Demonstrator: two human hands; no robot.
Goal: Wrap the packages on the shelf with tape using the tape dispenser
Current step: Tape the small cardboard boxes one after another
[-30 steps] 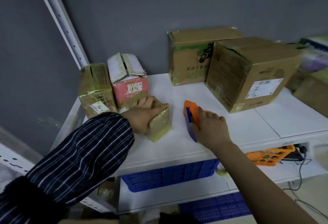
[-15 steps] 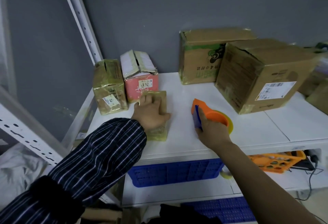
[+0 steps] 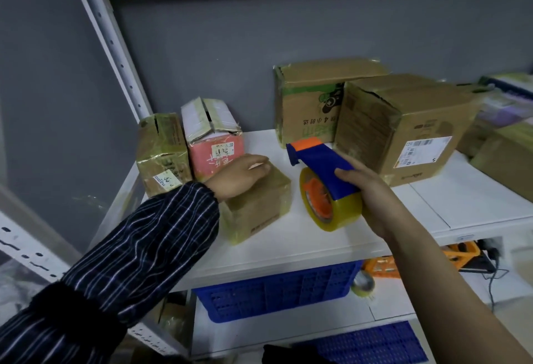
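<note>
A small taped cardboard package (image 3: 259,208) lies near the front left of the white shelf (image 3: 317,245). My left hand (image 3: 238,174) rests on its top with fingers laid flat over it. Just to the right, my right hand (image 3: 372,190) grips a blue and orange tape dispenser (image 3: 320,162) holding a roll of clear yellowish tape (image 3: 331,205). The dispenser is lifted off the shelf, its orange front end pointing left and back, a short gap from the package.
Behind the package stand a tape-wrapped box (image 3: 163,153) and a pink box (image 3: 213,136). Two large cartons (image 3: 311,98) (image 3: 403,124) fill the back right. More boxes (image 3: 507,156) sit at the far right. A blue crate (image 3: 277,288) and orange basket (image 3: 461,251) are on the lower shelf.
My right hand has lifted the tape dispenser off the shelf and turned it so the roll shows. My left hand stays on the small package, which has turned slightly.
</note>
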